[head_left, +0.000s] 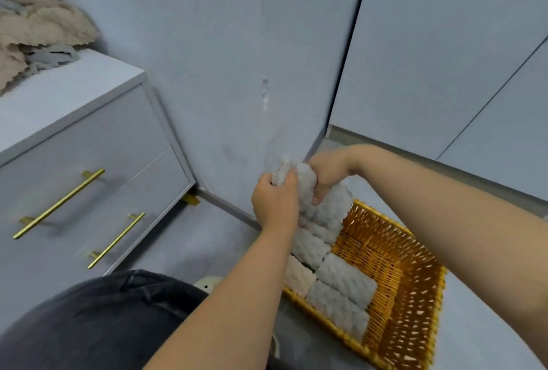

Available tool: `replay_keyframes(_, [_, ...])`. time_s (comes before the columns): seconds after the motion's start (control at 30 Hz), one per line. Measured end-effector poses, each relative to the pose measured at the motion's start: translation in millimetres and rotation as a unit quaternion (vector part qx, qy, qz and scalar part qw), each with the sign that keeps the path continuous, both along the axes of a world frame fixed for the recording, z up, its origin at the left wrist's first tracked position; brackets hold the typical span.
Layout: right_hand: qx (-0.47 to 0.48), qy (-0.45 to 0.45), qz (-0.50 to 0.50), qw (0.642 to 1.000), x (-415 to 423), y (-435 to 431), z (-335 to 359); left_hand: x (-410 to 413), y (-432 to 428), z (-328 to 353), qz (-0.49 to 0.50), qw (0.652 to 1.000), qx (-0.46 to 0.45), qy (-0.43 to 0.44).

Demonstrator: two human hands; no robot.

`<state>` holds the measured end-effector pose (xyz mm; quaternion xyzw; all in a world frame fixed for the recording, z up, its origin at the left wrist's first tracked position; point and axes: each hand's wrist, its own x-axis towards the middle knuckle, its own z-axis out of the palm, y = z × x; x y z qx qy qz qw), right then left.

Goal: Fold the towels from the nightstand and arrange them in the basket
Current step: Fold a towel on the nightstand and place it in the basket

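Left hand (275,200) and right hand (327,175) both curled tight round one folded grey towel (306,190), fingers sunk in the pile of it. Held upright just above the far, wall-side end of the basket (415,310), touching or nearly touching the row (344,280) of folded towels already laid along the left side; cannot tell which.

Judged as the placing step, well into the task: several towels packed, about half the basket bare wicker. Next move, most likely: lower the towel into the far end of the row, keep the fold from springing open, press it snug against its neighbour, let go. After that, back to the heap (38,28) of loose beige and grey towels on the nightstand (74,97), upper left, well apart from the basket.

Basket flat on a pale grey floor (207,245), close to a plain grey wall (237,73). Nightstand grey, two drawers, brass bar handles (59,203). Tall pale cabinet doors (444,43) on the right. Dark-trousered knee (103,325) at bottom left.
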<state>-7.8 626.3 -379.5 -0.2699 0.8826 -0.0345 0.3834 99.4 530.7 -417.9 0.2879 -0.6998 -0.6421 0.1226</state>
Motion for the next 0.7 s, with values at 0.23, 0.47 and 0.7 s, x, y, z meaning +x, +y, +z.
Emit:
replay_keyframes(0.23, [-0.014,-0.087,-0.076,0.993,-7.5,51.2,-38.3,-9.2,7.4,-42.0,-0.217,0.969,0.032,-0.113])
replay_keyframes(0.47, [-0.114,-0.215,-0.161,0.957,-8.4,61.6,-64.2,-18.0,2.3,-62.1,-0.178,0.972,0.061,-0.143])
replay_keyframes(0.7, [-0.151,-0.14,-0.214,0.955,-2.5,65.6,-100.8,-26.2,2.7,-95.3,-0.199,0.964,0.054,-0.17])
